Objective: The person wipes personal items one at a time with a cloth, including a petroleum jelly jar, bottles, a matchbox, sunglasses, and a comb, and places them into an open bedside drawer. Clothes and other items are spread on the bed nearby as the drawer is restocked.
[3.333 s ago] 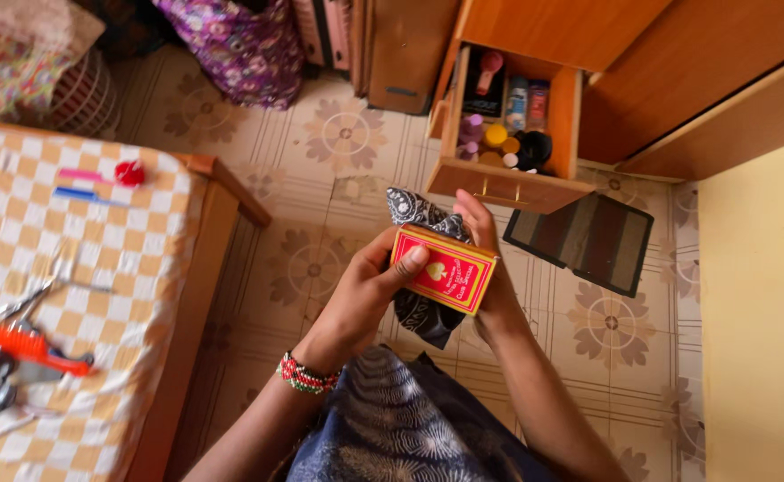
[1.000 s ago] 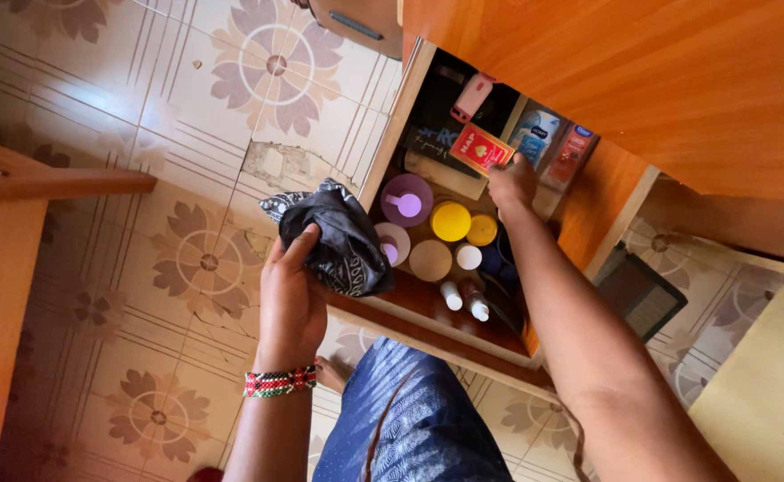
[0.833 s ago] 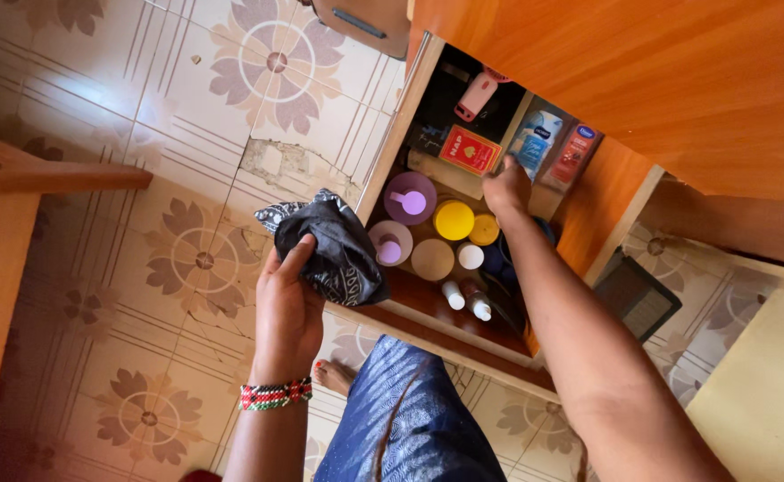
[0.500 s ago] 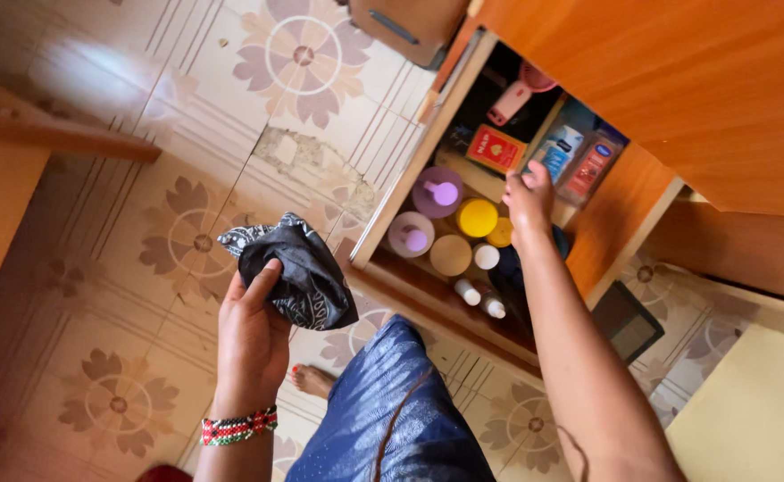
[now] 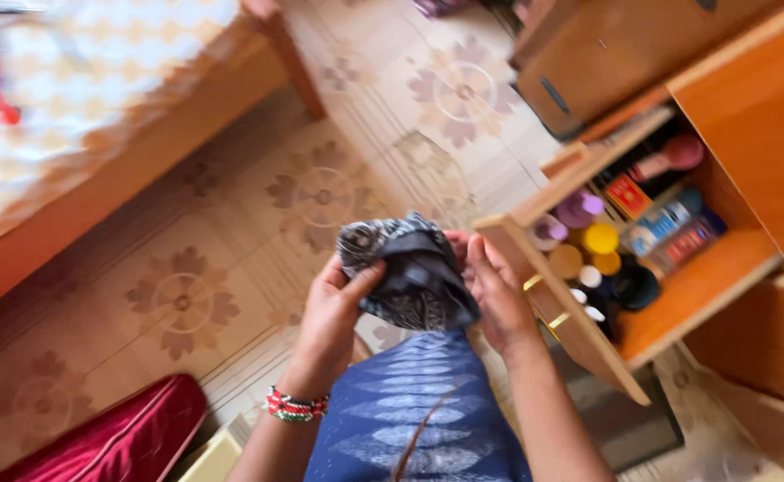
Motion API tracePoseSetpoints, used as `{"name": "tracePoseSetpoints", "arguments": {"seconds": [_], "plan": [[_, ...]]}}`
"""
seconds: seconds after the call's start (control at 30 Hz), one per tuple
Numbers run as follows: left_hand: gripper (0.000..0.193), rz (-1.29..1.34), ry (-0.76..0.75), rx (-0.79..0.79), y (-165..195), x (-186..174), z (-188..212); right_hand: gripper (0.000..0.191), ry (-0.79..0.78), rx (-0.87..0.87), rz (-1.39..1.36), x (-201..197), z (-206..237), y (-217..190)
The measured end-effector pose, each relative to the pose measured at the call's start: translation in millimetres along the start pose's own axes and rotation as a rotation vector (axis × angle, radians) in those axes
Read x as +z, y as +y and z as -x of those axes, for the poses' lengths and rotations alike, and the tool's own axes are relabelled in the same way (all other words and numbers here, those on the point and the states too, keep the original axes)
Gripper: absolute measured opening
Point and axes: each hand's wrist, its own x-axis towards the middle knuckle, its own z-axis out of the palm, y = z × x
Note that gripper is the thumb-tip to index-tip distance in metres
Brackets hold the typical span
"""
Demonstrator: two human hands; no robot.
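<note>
A crumpled dark grey-and-black patterned cloth [image 5: 410,272] is held near the middle of the view, above a lap covered in blue patterned fabric [image 5: 414,415]. The cloth is gripped from its 8 o'clock side by the left hand [image 5: 334,312], whose thumb is pressed over the cloth's edge while the fingers are curled beneath it. A red, white and green beaded bracelet [image 5: 296,406] is worn on that wrist. The cloth's 3 o'clock side is touched by the right hand [image 5: 497,290], whose fingers are kept together and laid flat against the fabric; whether they are closed around it cannot be told.

At 3 o'clock from the hands, an open orange-brown wooden drawer [image 5: 696,290] is seen, its front edge just beside the right hand. Inside it, a purple round lid [image 5: 578,207], a yellow round lid [image 5: 601,238], a small red box [image 5: 628,195] and a pink object [image 5: 669,159] are visible among other small containers. At 10 o'clock, a worktop with a checked cream cloth [image 5: 97,71] is seen, blurred. At 7 o'clock, a dark red cushion [image 5: 115,437] lies on the floral tiled floor [image 5: 231,250].
</note>
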Motion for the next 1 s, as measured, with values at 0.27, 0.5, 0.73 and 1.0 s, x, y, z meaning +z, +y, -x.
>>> {"name": "tracePoseSetpoints", "arguments": {"seconds": [0.27,0.5,0.73,1.0], "plan": [[0.033,-0.072,0.092,0.312,102,-96,140,0.071,-0.603,0.129,0.105,202,94,-16],[0.036,0.014,0.209,0.352,145,-149,211,0.046,-0.696,0.22,0.386,286,102,7],[0.031,0.087,0.38,0.497,177,-214,236,0.026,-0.786,0.354,0.137,363,71,35],[0.031,-0.187,0.69,0.446,226,-284,225,0.037,-0.842,0.489,0.381,477,31,58]]}}
